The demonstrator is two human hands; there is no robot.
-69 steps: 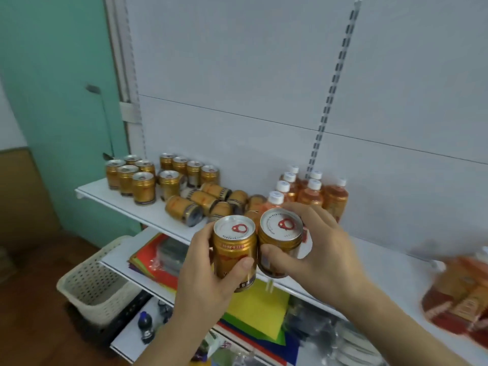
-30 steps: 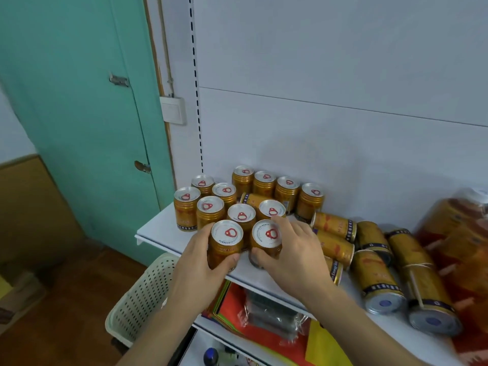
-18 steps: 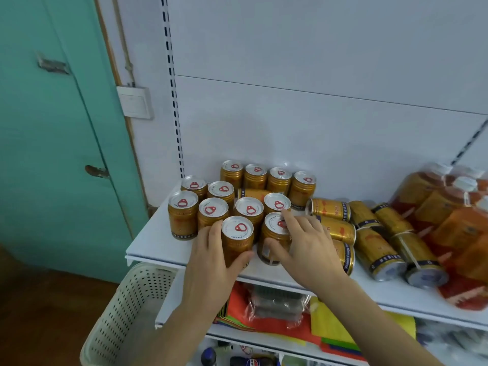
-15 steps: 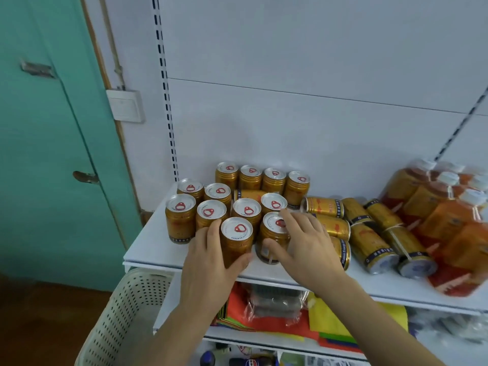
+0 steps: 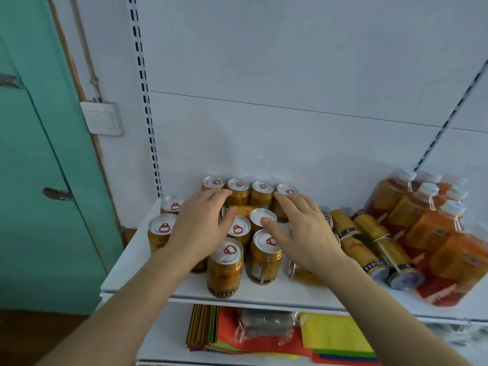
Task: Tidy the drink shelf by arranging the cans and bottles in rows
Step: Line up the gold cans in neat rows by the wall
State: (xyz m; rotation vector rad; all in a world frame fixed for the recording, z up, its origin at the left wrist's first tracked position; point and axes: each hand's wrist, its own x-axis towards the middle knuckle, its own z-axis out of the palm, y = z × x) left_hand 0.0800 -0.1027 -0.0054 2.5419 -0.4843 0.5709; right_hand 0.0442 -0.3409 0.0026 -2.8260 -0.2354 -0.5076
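Several gold cans with white pull-tab lids stand in rows at the left of the white shelf [image 5: 277, 295]. The two front cans [image 5: 225, 270] [image 5: 264, 260] stand free near the edge. Another can [image 5: 241, 209] lies on its side among the upright ones. My left hand [image 5: 200, 228] hovers open over the middle cans, its fingers reaching toward the back row. My right hand [image 5: 303, 231] is also open, its thumb resting on a can lid [image 5: 260, 215]. Several more cans [image 5: 367, 249] lie on their sides to the right. Orange bottles [image 5: 433, 228] with white caps lean at the far right.
The shelf's white back panel rises behind the cans. A lower shelf holds coloured paper sheets [image 5: 332, 336] and a plastic-wrapped pack [image 5: 266, 320]. A teal door [image 5: 39, 180] and a wall switch [image 5: 104, 118] are to the left.
Both hands have let go of the two front cans, which now stand on the shelf. The hands have moved back over the group with fingers spread.
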